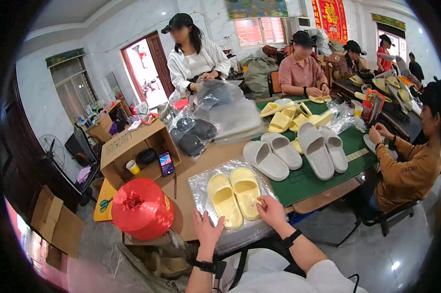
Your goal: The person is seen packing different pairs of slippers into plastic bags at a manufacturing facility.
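Observation:
Two pale yellow slide slippers lie side by side, the left slipper (226, 210) and the right slipper (246, 188), with their heels toward me. Under them is a stack of clear plastic bags (198, 183) at the table's near edge. My left hand (208, 230) is open, its fingers spread at the outer side of the left slipper's heel. At the right slipper's outer edge, my right hand (272, 213) has its thumb and fingers curled together in a pinch. Whatever is between those fingertips is too small to make out.
A red twine roll (143, 209) and an open cardboard box (132, 149) stand at left. Grey slippers (315, 149) and yellow slippers (284, 119) lie on the green mat (303, 188). Co-workers sit or stand around; one handles a plastic bag (220, 93) across the table.

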Tool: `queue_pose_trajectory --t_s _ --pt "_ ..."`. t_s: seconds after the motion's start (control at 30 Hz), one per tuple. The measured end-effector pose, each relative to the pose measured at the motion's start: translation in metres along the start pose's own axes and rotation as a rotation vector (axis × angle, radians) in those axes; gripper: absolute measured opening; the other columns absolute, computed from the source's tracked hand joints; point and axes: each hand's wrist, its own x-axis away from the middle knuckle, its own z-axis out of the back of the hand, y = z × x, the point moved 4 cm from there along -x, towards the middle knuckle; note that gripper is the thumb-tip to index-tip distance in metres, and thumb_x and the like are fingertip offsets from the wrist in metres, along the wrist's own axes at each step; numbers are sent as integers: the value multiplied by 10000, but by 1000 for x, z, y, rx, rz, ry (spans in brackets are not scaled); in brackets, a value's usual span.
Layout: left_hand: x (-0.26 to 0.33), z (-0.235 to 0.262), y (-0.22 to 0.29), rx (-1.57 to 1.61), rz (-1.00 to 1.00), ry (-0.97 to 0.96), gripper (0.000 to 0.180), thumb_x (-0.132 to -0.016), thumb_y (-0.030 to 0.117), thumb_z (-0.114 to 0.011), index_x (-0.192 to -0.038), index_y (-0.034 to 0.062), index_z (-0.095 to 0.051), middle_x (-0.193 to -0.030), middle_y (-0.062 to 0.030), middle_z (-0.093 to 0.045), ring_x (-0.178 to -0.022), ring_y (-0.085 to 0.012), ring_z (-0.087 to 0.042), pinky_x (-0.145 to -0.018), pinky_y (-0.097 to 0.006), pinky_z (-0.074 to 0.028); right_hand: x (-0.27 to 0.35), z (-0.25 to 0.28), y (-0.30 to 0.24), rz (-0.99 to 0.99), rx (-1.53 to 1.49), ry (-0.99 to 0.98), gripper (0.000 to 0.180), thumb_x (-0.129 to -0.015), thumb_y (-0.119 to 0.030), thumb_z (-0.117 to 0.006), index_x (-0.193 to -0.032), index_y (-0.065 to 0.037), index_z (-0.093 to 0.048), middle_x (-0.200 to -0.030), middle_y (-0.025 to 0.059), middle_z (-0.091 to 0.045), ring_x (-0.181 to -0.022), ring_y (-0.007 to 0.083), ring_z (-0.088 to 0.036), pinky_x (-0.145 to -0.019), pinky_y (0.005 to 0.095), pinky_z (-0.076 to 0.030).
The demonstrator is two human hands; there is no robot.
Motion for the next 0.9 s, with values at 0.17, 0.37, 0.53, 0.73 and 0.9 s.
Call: queue_pose_trajectory --t_s 0.17,0.37,0.53,0.73,0.9 --pt "-5 3 14 12 -71 -51 722 -802 533 -761 -1248 -24 -649 -1443 -394 -413 -1406 -546 -306 -1144 -577 -305 0 0 4 40 10 33 209 -863 -167 -719 -1042 -72 -664 -770 95 -603 -657 276 -619 -596 387 -500" --pt "-24 1 29 167 -40 -254 738 -800 455 -781 -1328 -18 -577 -1387 -298 -533 -1337 -507 -414 -1109 -566 -352 0 -3 7 13 -6 28 187 -867 -174 -709 -1019 -72 -668 -756 90 -602 -653 273 -612 -596 388 -495" --pt "-20 -2 39 243 7 -221 788 -816 425 -784 -1390 -39 -507 -1355 -282 -557 -1245 -439 -530 -1042 -484 -444 1 -4 6 23 -2 36 179 -863 -163 -705 -1013 -71 -673 -743 88 -596 -636 270 -605 -588 386 -494" --pt "0 24 38 -39 89 -193 822 -797 502 -775 -1330 -75 -534 -1218 -326 -597 -1161 -464 -553 -959 -475 -470 2 -1 2 14 -16 49 181 -874 -171 -705 -1023 -72 -673 -762 87 -602 -637 264 -611 -595 382 -499" --pt "20 52 21 -141 237 -380 900 -813 488 -774 -1436 -72 -447 -831 -158 -714 -809 -285 -702 -735 -402 -539 1 -3 7 38 -21 52 199 -849 -152 -723 -1024 -68 -680 -738 80 -594 -620 244 -600 -587 355 -494"
